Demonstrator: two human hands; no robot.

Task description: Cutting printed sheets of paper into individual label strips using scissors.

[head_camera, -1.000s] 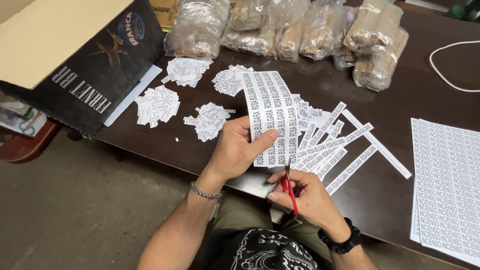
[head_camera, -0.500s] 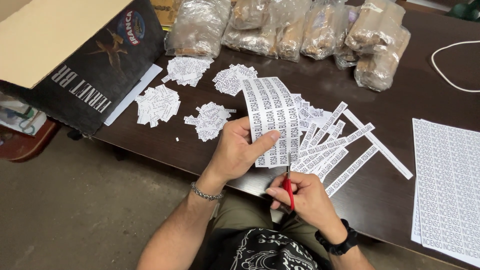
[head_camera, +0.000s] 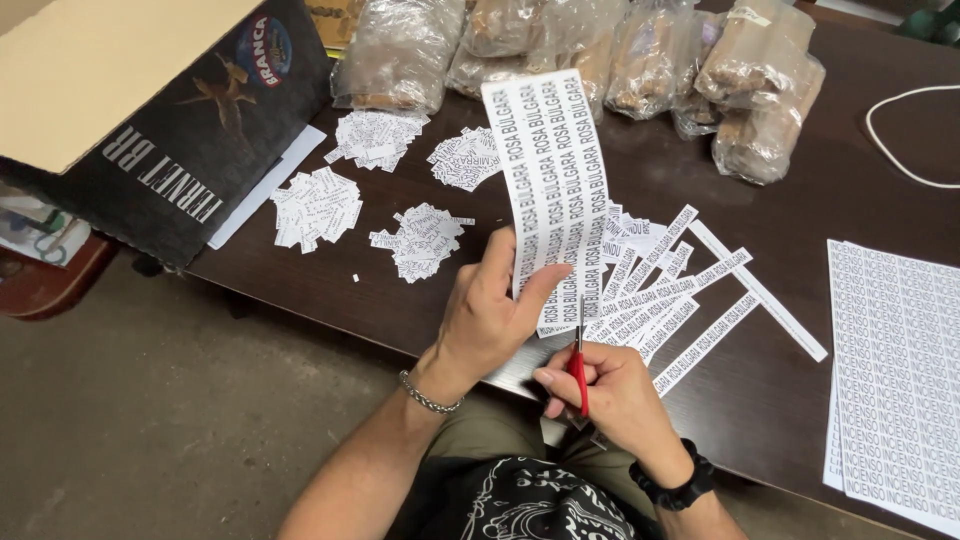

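Observation:
My left hand (head_camera: 490,310) pinches the lower edge of a white printed paper sheet (head_camera: 550,170) and holds it upright over the dark wooden table (head_camera: 780,200). My right hand (head_camera: 610,395) grips red-handled scissors (head_camera: 578,360), whose blades point up into the bottom edge of the sheet. Several cut paper strips (head_camera: 690,290) lie fanned out on the table just behind my hands.
Small piles of cut labels (head_camera: 315,205) lie to the left. A black cardboard box (head_camera: 170,130) sits at the table's left end. Clear bags of brown goods (head_camera: 640,60) line the back. A full printed sheet (head_camera: 895,370) lies right, a white cord (head_camera: 905,130) beyond it.
My left hand has lifted the sheet from lying flat to standing upright. The scissors have moved up to its bottom edge.

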